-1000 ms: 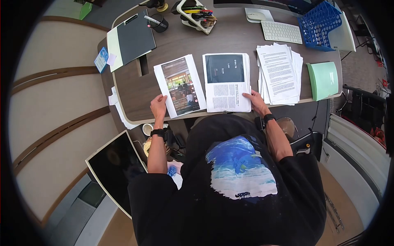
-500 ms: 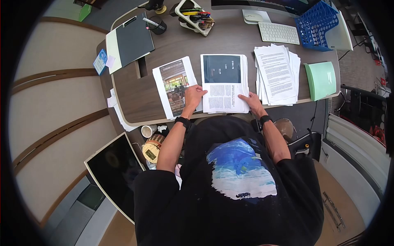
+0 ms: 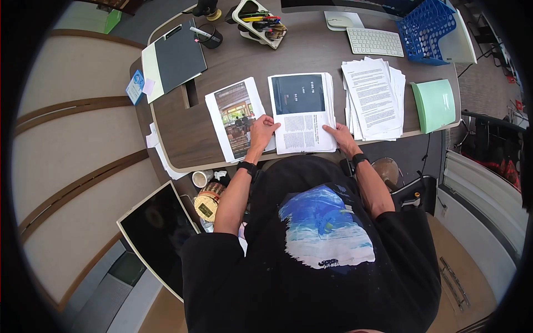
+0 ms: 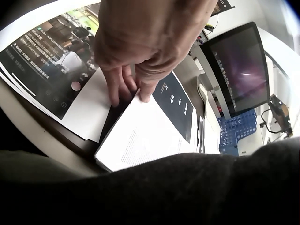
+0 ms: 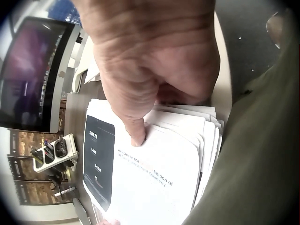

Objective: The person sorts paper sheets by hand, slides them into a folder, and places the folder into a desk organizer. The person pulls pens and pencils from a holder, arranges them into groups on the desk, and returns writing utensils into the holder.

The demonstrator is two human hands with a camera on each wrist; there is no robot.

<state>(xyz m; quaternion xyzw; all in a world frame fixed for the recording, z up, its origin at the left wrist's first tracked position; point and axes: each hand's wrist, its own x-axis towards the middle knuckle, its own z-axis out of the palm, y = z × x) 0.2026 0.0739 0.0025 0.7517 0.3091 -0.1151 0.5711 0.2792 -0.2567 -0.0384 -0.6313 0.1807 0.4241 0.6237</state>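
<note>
A stack of printed papers (image 3: 302, 133), with a dark panel across the top sheet, lies on the desk in front of the person. The left hand (image 3: 262, 133) pinches its left edge, thumb on top and fingers down at the side, as the left wrist view shows. At the opposite edge the right hand (image 3: 343, 139) grips the same stack, its thumb (image 5: 137, 133) pressed on the top page and its other fingers mostly hidden. Uneven sheet edges show in the right wrist view. Partly under the left hand lies a sheet with a colour photo (image 3: 230, 105).
Another pile of text pages (image 3: 373, 102) lies to the right, beside a green folder (image 3: 433, 105). Farther back are a keyboard (image 3: 376, 42), a blue basket (image 3: 425, 33) and a pen organiser (image 3: 260, 25). A dark clipboard (image 3: 180, 58) lies at the left.
The left hand has left the edge of the photo sheet and moved right to the stack's left edge. The right hand stays at the stack's right edge.
</note>
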